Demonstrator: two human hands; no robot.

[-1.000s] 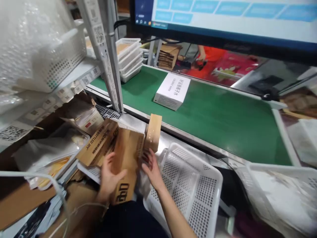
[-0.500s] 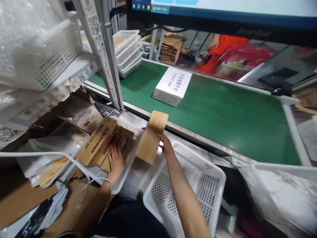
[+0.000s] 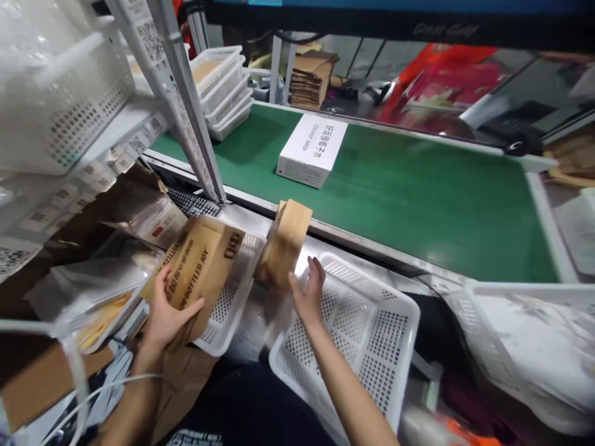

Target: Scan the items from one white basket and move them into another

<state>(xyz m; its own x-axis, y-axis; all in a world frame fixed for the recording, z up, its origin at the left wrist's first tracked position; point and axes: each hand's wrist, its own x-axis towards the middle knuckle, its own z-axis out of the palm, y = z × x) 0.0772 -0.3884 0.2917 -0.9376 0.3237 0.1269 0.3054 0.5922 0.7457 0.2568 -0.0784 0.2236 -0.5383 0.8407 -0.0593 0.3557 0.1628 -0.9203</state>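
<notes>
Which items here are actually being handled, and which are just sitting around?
In hand:
- left hand grips a printed flat carton
- right hand beside a plain brown carton
- white baskets under them

Lying about:
- white box on the green belt
- basket stack
- keyboard

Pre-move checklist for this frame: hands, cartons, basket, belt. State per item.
1. Left hand grips the flat printed cartons: ok.
2. Right hand holds the small brown carton: not ok, hand is open beside it; contact cannot be told.
3. Small brown carton steady: cannot tell, it is blurred and tilted.
4. White basket under the right hand has bare floor showing: ok.
5. Green belt beyond the carton: only a white box shows on it, ok.
</notes>
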